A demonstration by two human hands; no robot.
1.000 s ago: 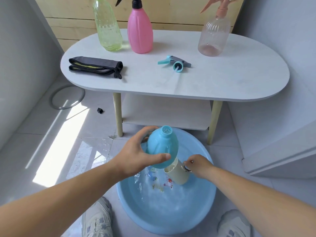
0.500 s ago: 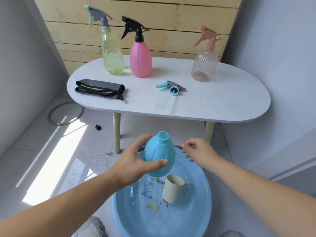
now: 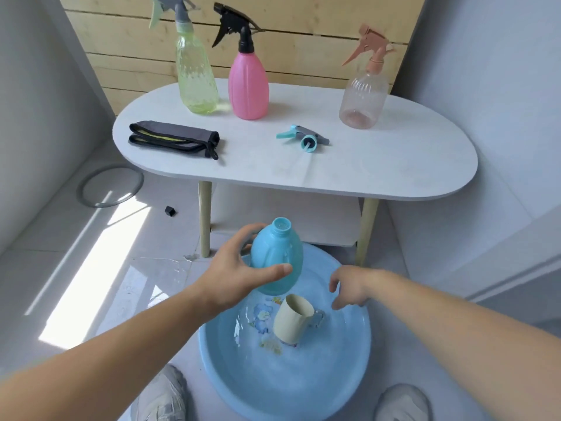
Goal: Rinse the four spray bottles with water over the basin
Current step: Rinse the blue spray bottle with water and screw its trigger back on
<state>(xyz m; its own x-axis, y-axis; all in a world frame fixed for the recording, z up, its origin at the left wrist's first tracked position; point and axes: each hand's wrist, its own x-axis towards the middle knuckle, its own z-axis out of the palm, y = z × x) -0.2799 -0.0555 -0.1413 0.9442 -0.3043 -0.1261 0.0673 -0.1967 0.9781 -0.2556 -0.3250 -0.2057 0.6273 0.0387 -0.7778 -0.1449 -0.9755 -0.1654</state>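
Right hand (image 3: 352,287) has let go of the mug's handle, which it held a second ago, and now hangs over the basin's right side, fingers loosely curled, holding nothing. Left hand (image 3: 239,278) still grips the blue spray bottle (image 3: 276,256), thumb across the front and fingers round the back; bottle tilted, open neck pointing up and away, held above the basin's far-left part, much as before. White oval table (image 3: 379,165) stands beyond the basin, with a lower shelf beneath. Pale blue basin (image 3: 337,378) sits on the tiled floor just in front of the table legs, water in it, a cartoon print on the bottom. On the table's back edge: green spray bottle (image 3: 195,77) and pink spray bottle (image 3: 248,83) just beside each other, clear peach spray bottle (image 3: 364,98) well apart to the right, all three upright with triggers on. Folded grey cloth (image 3: 174,139) lies at the table's left. Cream mug (image 3: 293,319) leans tilted in the basin, mouth up, below the blue bottle. Teal trigger head (image 3: 303,138) lies loose mid-table. Small black cap (image 3: 170,211) on the floor, left of the table leg.
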